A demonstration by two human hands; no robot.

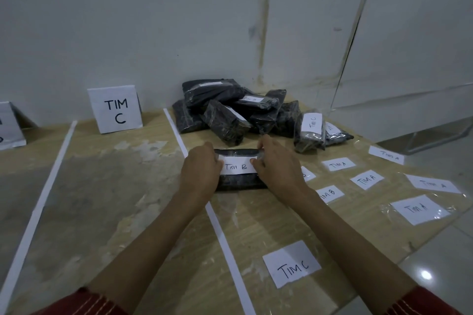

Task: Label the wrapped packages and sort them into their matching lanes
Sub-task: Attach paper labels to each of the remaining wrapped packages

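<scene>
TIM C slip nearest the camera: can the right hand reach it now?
Probably yes: the TIM C slip lies uncovered beside the right forearm; the right hand must first leave the package.

Red sleeves [84, 302], pale stitching

We note the package [240, 183] just before the pile [225, 120], right of the strip [222, 238]; labels [367, 179] lie to its right, the sign [115, 110] behind-left.

light: dim, cool, even | glare: white spot on floor tile [426, 275] at 4 o'clock | shadows: soft | edges: fisheye bend, slight blur
</scene>
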